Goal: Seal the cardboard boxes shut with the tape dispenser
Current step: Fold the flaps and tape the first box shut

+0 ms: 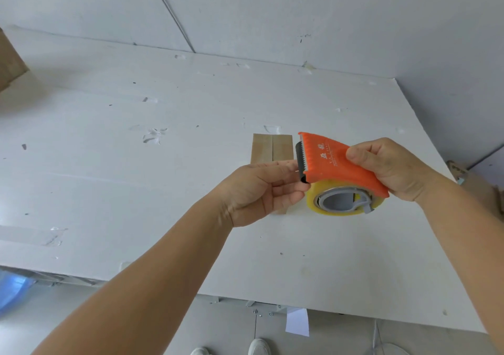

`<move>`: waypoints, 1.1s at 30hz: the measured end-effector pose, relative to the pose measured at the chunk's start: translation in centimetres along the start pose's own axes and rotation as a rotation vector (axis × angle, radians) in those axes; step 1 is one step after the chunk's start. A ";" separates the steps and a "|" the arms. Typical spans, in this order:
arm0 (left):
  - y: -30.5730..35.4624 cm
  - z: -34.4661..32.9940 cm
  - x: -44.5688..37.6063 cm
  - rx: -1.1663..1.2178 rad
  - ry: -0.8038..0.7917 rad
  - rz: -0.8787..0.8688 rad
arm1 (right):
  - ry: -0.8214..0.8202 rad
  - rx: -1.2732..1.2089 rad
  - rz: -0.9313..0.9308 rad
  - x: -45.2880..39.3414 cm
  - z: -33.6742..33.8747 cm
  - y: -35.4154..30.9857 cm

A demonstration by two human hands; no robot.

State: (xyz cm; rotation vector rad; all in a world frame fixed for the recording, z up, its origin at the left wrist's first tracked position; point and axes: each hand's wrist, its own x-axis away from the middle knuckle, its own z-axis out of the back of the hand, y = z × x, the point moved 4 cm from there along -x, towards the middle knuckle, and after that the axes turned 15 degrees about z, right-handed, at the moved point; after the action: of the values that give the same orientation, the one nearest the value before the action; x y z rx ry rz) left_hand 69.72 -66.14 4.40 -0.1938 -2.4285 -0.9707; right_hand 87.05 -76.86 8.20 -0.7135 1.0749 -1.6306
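Note:
My right hand (392, 169) grips the orange tape dispenser (335, 161) by its back, held above the white table (136, 163). A yellowish clear tape roll (313, 200) sits in the dispenser under the orange cover. The fingertips of my left hand (259, 191) pinch at the toothed black blade end of the dispenser, where the tape end is; the tape itself is too clear to make out. A small brown cardboard box (270, 147) with its flaps closed lies on the table just behind my left hand, partly hidden by it.
Part of another cardboard box (11, 60) shows at the far left edge. More cardboard (480, 188) lies past the table's right edge. White walls stand behind the table. Old tape scraps (154, 135) stick to the tabletop. Shoes (259, 346) show below the front edge.

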 end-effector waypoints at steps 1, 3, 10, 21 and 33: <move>0.1 -0.1 0.1 0.009 -0.001 0.002 | 0.006 -0.051 -0.022 -0.1 0.1 0.7; 0.4 -0.2 0.1 0.023 0.002 0.004 | 0.024 -0.110 -0.066 -0.2 0.0 1.5; 1.2 0.0 0.3 0.029 0.060 -0.063 | 0.134 -0.259 -0.249 -0.7 -0.5 1.9; 1.5 0.6 0.7 -0.167 0.291 -0.173 | -0.007 -0.687 -0.464 -0.6 -3.2 2.8; 1.2 0.8 0.8 -0.214 0.438 -0.065 | 0.013 -0.626 -0.389 -0.8 -3.7 1.8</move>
State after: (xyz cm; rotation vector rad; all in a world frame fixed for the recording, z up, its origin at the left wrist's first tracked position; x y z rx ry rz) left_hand 69.07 -64.78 5.06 0.0249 -1.9437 -1.1650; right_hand 84.90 -75.14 5.02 -1.3921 1.5503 -1.6136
